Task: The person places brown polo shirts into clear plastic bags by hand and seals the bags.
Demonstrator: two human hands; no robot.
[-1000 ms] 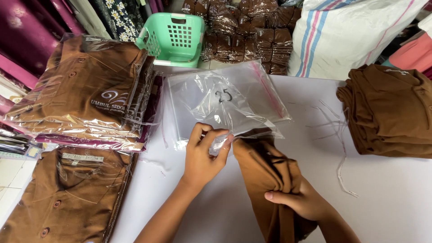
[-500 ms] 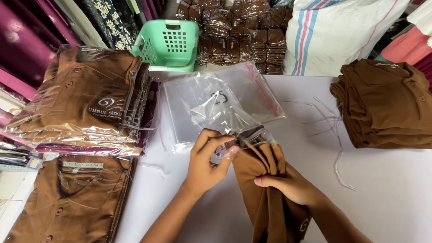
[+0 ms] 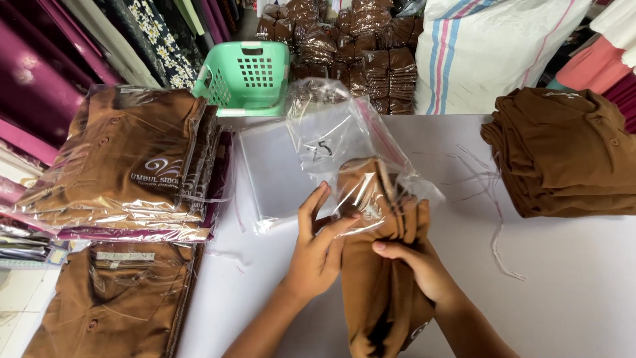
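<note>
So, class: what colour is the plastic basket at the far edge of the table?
The basket is mint green with a perforated wall, seen in the head view.

On the worktop [image 3: 570,278], a folded shirt [image 3: 377,278] sits centre front, its top end inside a plastic bag [image 3: 344,142]. The left hand [image 3: 321,248] and right hand [image 3: 414,265] flank it. Bagged shirts [image 3: 126,166] stack at left, unbagged shirts [image 3: 570,156] at right. A basket [image 3: 245,79] stands behind.

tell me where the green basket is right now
In the head view, the green basket sits at upper left, behind the bagged brown shirts and left of the striped sack.
</note>
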